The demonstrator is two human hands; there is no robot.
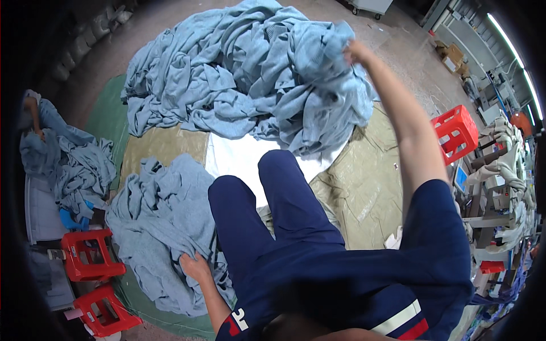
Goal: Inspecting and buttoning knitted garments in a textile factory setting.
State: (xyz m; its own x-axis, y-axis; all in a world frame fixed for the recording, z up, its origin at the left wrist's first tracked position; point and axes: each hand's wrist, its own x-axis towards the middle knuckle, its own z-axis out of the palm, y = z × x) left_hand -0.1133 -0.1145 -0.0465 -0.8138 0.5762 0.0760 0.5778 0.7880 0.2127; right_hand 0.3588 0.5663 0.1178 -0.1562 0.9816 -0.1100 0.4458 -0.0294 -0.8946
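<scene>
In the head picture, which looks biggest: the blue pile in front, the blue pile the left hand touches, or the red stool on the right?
1. Front blue pile
2. Second blue pile, touched by the left hand
3. Red stool

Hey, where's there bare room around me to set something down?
Widest: the olive sheet, between your right thigh and right arm. Smaller: the white sheet, between your knees and the large blue fabric pile. Crowded: that pile, by your right hand, and the smaller pile at your left hand.
</scene>
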